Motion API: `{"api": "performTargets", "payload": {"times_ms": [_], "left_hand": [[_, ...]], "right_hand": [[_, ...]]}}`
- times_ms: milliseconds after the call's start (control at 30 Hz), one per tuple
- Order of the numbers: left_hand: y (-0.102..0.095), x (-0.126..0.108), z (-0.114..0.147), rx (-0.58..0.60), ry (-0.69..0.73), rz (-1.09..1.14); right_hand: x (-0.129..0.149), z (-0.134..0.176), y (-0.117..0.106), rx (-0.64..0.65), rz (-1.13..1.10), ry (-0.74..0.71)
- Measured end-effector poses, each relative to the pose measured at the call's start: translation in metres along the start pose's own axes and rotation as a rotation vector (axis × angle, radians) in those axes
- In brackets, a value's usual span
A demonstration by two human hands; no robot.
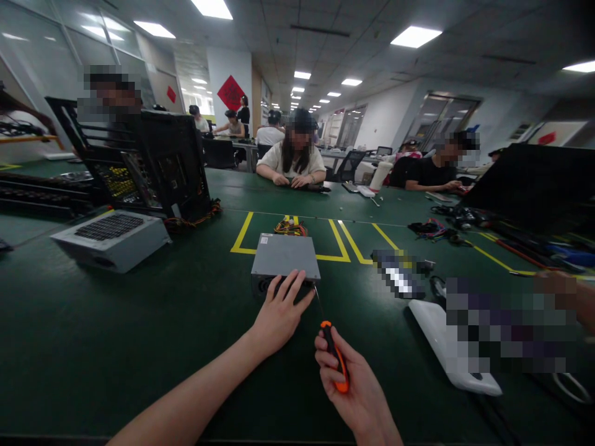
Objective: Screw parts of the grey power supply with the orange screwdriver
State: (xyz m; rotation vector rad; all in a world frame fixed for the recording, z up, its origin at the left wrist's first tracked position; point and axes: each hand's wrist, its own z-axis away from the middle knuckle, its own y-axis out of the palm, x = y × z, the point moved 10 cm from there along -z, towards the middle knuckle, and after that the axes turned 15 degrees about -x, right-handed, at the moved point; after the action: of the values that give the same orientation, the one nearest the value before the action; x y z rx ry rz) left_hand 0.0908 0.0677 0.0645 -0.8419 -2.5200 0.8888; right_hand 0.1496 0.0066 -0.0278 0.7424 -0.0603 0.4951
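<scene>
A grey computer power supply (286, 254) lies on the green table in front of me, its bundle of coloured cables (290, 227) behind it. My left hand (281, 313) rests on its near edge, fingers spread over the top and front face. In my right hand (346, 378) is an orange and black screwdriver (335, 358), fingers wrapped round the handle. The thin shaft points up and away, its tip at the near right corner of the power supply. Whether the tip sits in a screw is too small to tell.
A second power supply (114, 238) lies at left, beside an open black computer case (153, 167). Yellow tape (332, 257) marks the table. At right are a white device (453, 350), cables (430, 229) and another person's hand (562, 300). A person (292, 158) sits opposite.
</scene>
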Motion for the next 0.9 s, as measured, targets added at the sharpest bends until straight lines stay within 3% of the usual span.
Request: {"api": "performTargets", "payload": {"times_ms": [767,900], "left_hand": [[0.0013,0.0009,-0.0018,0.029,-0.023,0.044],[0.003,0.0013,-0.0012,0.036,-0.035,0.059]], "right_hand": [[-0.0014,-0.001,0.0022,0.019,0.002,-0.004],[-0.0032,-0.0001,0.0079,0.075,0.033,0.012]]}}
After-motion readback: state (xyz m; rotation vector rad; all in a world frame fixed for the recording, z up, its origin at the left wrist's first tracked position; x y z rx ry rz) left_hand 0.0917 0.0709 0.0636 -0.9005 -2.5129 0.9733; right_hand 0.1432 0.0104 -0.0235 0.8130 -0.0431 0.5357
